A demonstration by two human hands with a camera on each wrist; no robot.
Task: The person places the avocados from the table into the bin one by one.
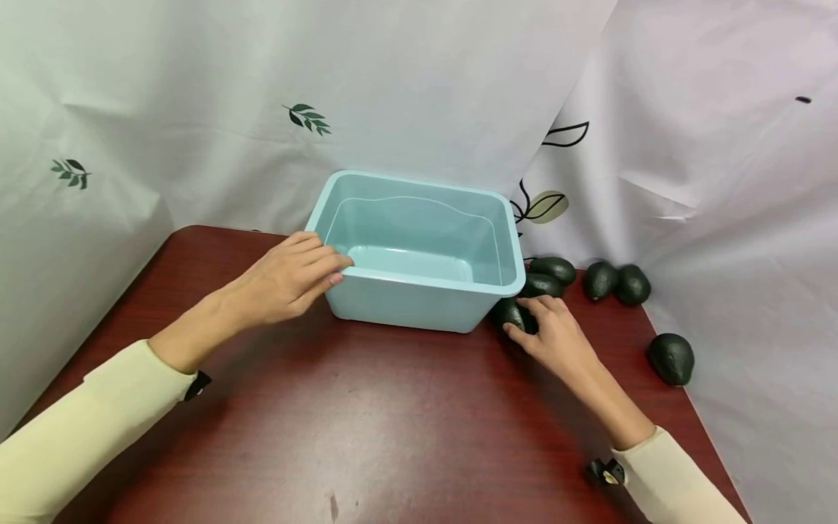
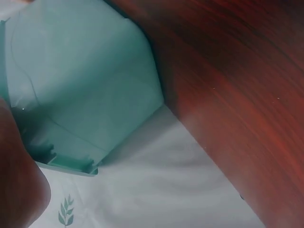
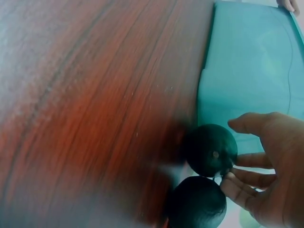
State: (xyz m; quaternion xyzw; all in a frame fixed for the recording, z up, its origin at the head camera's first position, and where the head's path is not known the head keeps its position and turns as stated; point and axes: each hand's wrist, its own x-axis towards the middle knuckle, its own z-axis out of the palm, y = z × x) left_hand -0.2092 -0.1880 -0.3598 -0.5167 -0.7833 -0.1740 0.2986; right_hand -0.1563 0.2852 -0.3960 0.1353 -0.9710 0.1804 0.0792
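A light blue plastic bin (image 1: 419,302) stands upright at the back of the table, its visible floor bare. My left hand (image 1: 288,280) holds the bin's front left corner, fingers over the rim and thumb outside. In the left wrist view only part of that hand (image 2: 21,175) shows, beside the bin (image 2: 90,80). My right hand (image 1: 556,338) reaches around an avocado (image 1: 507,314) by the bin's front right corner. The right wrist view has the thumb apart from this dark avocado (image 3: 211,149), with fingertips at its far side. A second avocado (image 3: 197,204) lies close by.
More avocados lie along the table's right back, among them one (image 1: 553,270) beside the bin, a pair (image 1: 599,280) farther right and a single one (image 1: 671,359) near the right edge. White patterned cloth (image 1: 216,109) hangs behind the reddish-brown table (image 1: 366,429).
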